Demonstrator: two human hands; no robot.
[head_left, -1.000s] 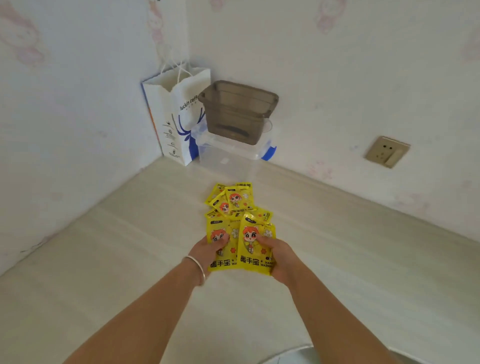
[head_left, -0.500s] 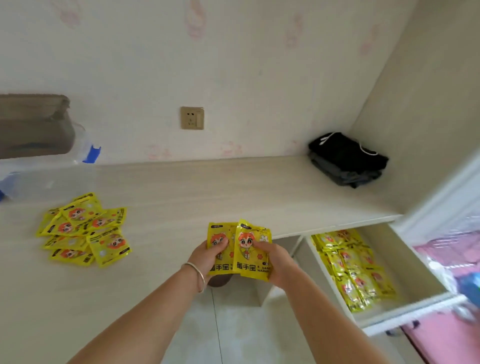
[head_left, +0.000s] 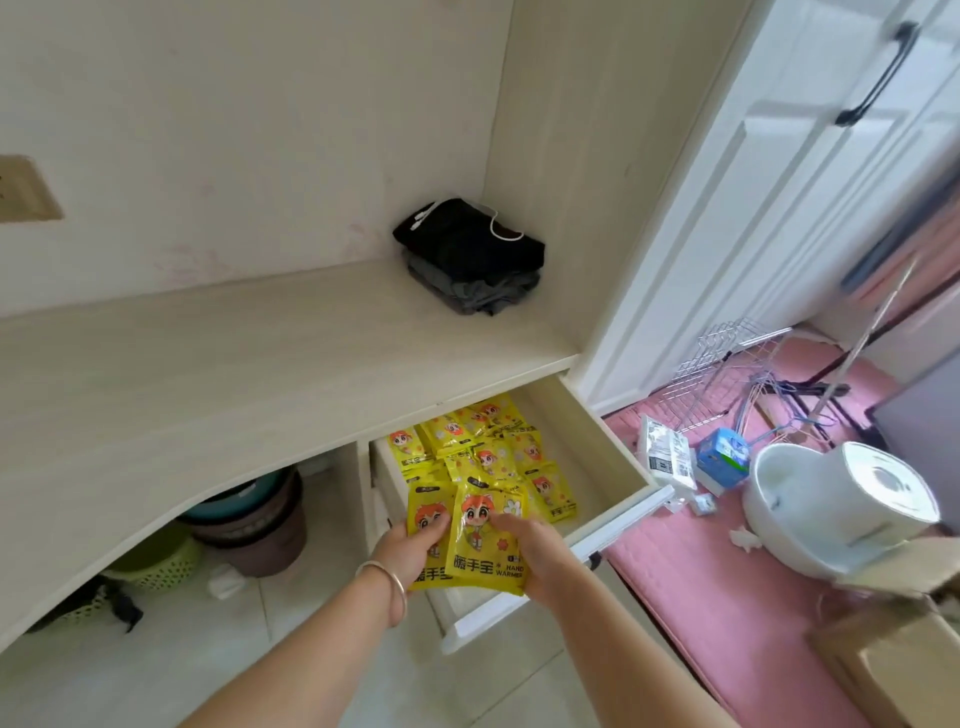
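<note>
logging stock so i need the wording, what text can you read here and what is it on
"暖手宝": front packet, held by the right hand.
"HAND WARMER": same packet, lower right corner.
Back packet, held by the left hand: the same large characters, partly covered by the front packet.
Packets in the drawer: print too small to read.
White pack and blue box: labels blurred, unreadable.

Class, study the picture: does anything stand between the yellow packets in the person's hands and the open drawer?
Nothing visible does. The left hand and right hand hold the yellow packets directly over the open drawer, where only more packets of the same kind lie.
</note>
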